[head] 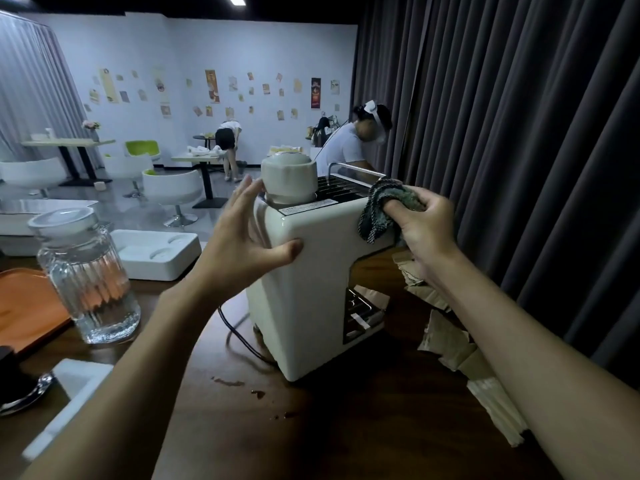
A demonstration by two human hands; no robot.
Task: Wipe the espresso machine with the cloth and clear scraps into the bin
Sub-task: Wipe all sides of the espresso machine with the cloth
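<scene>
A cream espresso machine (311,299) stands on the dark wooden table (346,431), its back towards me. My left hand (242,244) grips its upper left corner, thumb pressed on the back panel and fingers spread along the left side. My right hand (424,230) is closed on a dark grey-green cloth (381,209), which is pressed on the machine's top right edge. Torn brown paper scraps (446,344) lie on the table to the right of the machine. Small brown stains (228,382) mark the table in front of it. No bin is visible.
A ribbed glass jar (86,275) stands at the left beside an orange tray (24,313). White foam packing (156,252) lies behind it. A black power cord (239,337) trails from the machine. Dark curtains (519,133) hang at the right. Two people work farther back.
</scene>
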